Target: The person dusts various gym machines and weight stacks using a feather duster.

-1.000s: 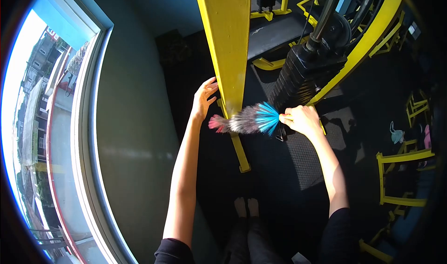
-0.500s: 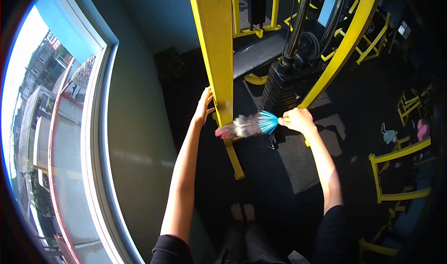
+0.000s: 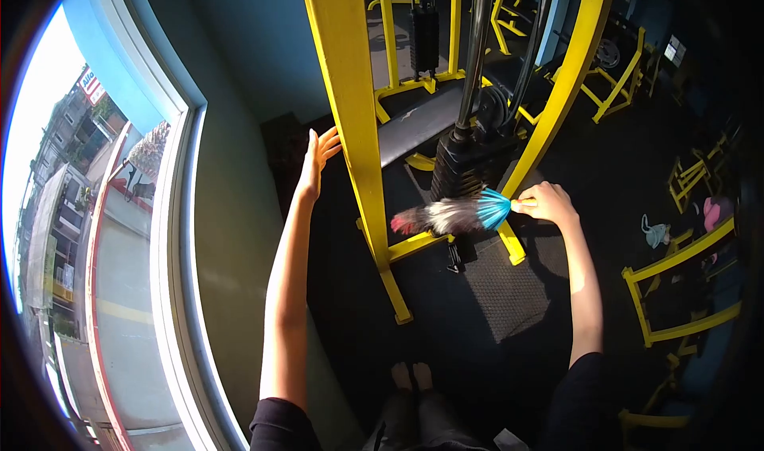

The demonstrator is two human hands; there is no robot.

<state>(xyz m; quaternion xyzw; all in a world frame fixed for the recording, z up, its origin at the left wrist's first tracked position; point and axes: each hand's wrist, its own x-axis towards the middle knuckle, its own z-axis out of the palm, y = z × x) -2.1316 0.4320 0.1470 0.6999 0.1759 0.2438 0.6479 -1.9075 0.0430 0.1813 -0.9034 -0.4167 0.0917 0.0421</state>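
My right hand (image 3: 551,203) is closed round the yellow handle of a feather duster (image 3: 455,214). Its bristles run from a blue collar through grey and white to a red tip, pointing left in front of the gym machine's lower frame. Fingers stretched and apart, my left hand (image 3: 320,163) rests its fingertips at the left edge of the yellow upright post (image 3: 350,133). Behind the duster stands the machine's black weight stack (image 3: 461,165), partly hidden by the bristles.
To the left runs a wall with a bright window (image 3: 171,292). A black padded bench (image 3: 422,125) lies behind the post. More yellow gym frames (image 3: 637,276) stand at the right, with a pink item (image 3: 718,211) near them. My bare feet (image 3: 412,375) are on the dark floor.
The duster and my right hand have shifted right, away from the post. My left hand has moved up along the post's edge. The view has turned slightly.
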